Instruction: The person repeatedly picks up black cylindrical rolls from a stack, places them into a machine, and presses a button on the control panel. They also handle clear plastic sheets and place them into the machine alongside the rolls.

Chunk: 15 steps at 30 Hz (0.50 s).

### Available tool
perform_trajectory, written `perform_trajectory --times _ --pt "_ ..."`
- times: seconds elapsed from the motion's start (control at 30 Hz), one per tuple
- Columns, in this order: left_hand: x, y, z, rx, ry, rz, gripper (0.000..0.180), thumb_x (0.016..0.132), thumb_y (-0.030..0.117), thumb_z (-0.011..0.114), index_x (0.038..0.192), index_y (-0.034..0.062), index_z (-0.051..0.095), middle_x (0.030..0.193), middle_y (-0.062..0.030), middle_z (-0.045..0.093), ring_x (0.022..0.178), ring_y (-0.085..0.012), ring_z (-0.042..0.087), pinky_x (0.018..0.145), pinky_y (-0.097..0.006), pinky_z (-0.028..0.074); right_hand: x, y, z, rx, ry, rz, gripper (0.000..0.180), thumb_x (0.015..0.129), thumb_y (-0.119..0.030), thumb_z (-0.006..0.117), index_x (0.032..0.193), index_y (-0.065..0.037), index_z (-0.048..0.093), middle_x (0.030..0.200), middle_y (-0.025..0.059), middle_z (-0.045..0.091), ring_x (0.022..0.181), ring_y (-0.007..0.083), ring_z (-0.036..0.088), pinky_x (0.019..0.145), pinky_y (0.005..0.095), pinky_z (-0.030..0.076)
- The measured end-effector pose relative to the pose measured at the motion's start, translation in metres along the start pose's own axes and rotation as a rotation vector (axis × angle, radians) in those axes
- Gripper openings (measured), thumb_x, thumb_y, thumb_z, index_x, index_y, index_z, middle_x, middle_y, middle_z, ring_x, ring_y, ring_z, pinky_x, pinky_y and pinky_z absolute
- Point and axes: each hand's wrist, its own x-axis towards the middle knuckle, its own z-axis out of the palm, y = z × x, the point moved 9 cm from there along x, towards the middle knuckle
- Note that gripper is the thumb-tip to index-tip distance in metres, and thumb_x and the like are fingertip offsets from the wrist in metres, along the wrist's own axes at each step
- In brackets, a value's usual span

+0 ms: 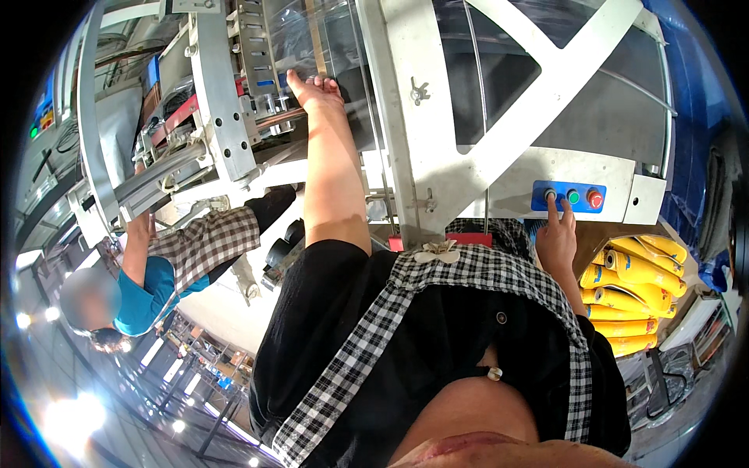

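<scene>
My left hand [318, 92] reaches far forward into the machine, its thumb out and its fingers partly bent, with no held thing showing. It is beside clear plastic film [300, 39] with a brown strip running through it. Metal rollers or rods [273, 103] sit just left of that hand. On the right, my right hand [557, 238] is at a blue control panel [540, 204]. A fingertip of it is at a round grey button [551, 193], with another finger near the green button [573, 197]. A red knob [594, 200] is farther right on the panel.
A white metal frame [507, 168] with a diagonal brace crosses in front of me. Yellow rolled packages [632, 285] fill a cardboard box at my right. At the left, a co-worker in a teal top and checked apron [214, 246] stands by another part of the machinery.
</scene>
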Motion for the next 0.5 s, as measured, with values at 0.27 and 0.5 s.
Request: perform_trajectory --times 0.27,0.5 --pt "0.0011 -0.0014 -0.003 -0.057 -0.017 0.015 0.062 0.077 0.067 0.057 0.089 0.0075 0.043 0.059 0.001 0.039 0.047 -0.014 0.04 0.043 -0.025 0.041 -0.0033 -0.0037 0.0031 0.017 0.0 -0.015 0.072 0.071 -0.004 0.058 0.14 -0.01 0.038 0.135 0.0231 0.04 0.123 0.0413 0.043 0.095 0.0436 0.046" --pt "0.0051 -0.001 -0.0002 -0.156 -0.086 0.001 0.049 0.077 0.055 0.062 0.08 0.0112 0.04 0.057 0.0019 0.043 0.047 -0.0143 0.043 0.043 -0.026 0.042 -0.0033 -0.0005 -0.0015 0.004 0.125 -0.071 0.073 0.068 -0.004 0.061 0.138 -0.013 0.044 0.132 0.0231 0.042 0.121 0.0408 0.044 0.092 0.0445 0.046"
